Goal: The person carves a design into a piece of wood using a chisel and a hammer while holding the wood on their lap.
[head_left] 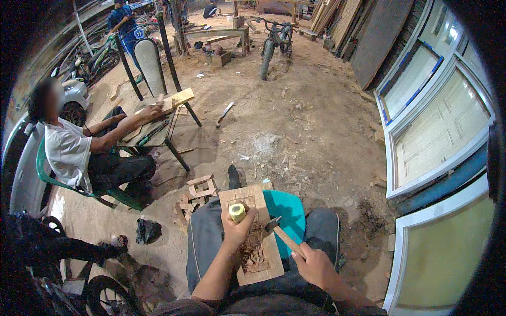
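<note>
A wooden board (274, 263) with a carved-out recess lies across my lap, and brown wood chips (254, 254) are heaped in its lower part. My left hand (238, 227) is wrapped round a chisel (237, 210), whose pale yellow-green handle end faces up; its blade is hidden beneath my hand. To the right, my right hand (314, 265) grips the wooden handle of a hammer (284, 239). The dark hammer head is over the board's right edge, apart from the chisel. Beneath the board, a turquoise plastic seat (287, 208) shows between my legs.
Small wooden frames (202, 186) lie on the ground ahead to the left, near a black plastic bag (148, 231). A seated person (68, 152) handles a wood piece (182, 98) on a chair. White-framed panels (440, 131) stand at right; a bicycle (271, 45) stands farther off.
</note>
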The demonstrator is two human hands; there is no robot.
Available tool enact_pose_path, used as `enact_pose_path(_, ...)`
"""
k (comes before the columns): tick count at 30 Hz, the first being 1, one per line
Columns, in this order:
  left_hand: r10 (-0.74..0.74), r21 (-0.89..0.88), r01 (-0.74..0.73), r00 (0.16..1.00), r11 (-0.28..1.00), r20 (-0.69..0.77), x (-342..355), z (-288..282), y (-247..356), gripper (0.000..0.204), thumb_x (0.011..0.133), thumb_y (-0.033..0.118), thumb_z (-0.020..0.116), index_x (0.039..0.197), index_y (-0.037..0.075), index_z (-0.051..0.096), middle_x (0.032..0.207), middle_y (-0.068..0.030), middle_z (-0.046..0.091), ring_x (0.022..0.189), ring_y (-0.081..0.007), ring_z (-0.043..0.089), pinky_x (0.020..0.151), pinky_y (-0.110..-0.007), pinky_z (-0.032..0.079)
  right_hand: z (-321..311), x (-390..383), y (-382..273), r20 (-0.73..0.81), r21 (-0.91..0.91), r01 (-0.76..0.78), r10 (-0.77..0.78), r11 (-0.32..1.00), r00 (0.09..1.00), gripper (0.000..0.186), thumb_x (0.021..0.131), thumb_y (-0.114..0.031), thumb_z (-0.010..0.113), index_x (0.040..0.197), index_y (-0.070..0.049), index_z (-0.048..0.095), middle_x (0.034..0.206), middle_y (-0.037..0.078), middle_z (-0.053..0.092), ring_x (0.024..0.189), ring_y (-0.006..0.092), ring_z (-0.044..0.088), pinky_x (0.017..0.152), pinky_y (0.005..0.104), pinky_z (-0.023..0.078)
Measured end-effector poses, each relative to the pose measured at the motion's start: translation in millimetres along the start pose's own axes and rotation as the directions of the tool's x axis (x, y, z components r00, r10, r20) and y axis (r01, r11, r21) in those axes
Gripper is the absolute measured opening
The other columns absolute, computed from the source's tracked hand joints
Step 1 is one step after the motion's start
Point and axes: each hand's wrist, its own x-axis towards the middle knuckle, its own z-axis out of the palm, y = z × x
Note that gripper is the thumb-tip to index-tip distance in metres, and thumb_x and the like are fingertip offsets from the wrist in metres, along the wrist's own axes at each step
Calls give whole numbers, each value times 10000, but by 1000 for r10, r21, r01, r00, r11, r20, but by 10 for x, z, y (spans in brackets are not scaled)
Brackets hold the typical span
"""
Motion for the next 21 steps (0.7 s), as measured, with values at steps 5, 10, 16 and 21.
enact_pose_path(5, 35, -10, -34, 995, 999, 98, -80, -63, 138, 172, 796, 49, 699, 697, 40, 558, 634, 33, 559, 563, -52, 504, 522, -225, 397, -4, -1, -50, 19, -1, -26, 26, 1000, 999, 269, 933, -297, 543, 913, -30, 516, 670, 251, 599, 647, 465, 603, 570, 559, 469)
enact_pose_path(10, -71, -4, 71, 996, 997, 58, -18, 17, 100, 175, 794, 35, 707, 695, 44, 563, 634, 30, 557, 561, -54, 494, 518, -228, 388, -28, -6, -48, -19, 42, -3, 3, 999, 1000, 276, 933, -305, 540, 931, -30, 524, 692, 260, 608, 659, 468, 607, 580, 559, 471)
enact_pose_path(16, 25, -68, -23, 999, 997, 38, -21, -153, 39, 171, 797, 47, 711, 698, 38, 572, 659, 4, 565, 587, -71, 512, 535, -237, 403, -6, 14, -10, 38, -2, -57, 57, 998, 998, 286, 935, -310, 532, 956, -25, 532, 723, 270, 616, 696, 471, 613, 611, 560, 478)
enact_pose_path(21, -23, 26, 23, 1000, 999, 14, 29, -31, 10, 158, 808, 73, 711, 728, 47, 577, 670, 44, 562, 596, -51, 499, 538, -236, 400, -39, 27, -39, 35, 10, -40, 39, 999, 999, 298, 938, -318, 526, 963, -21, 532, 734, 266, 621, 703, 474, 611, 625, 564, 479)
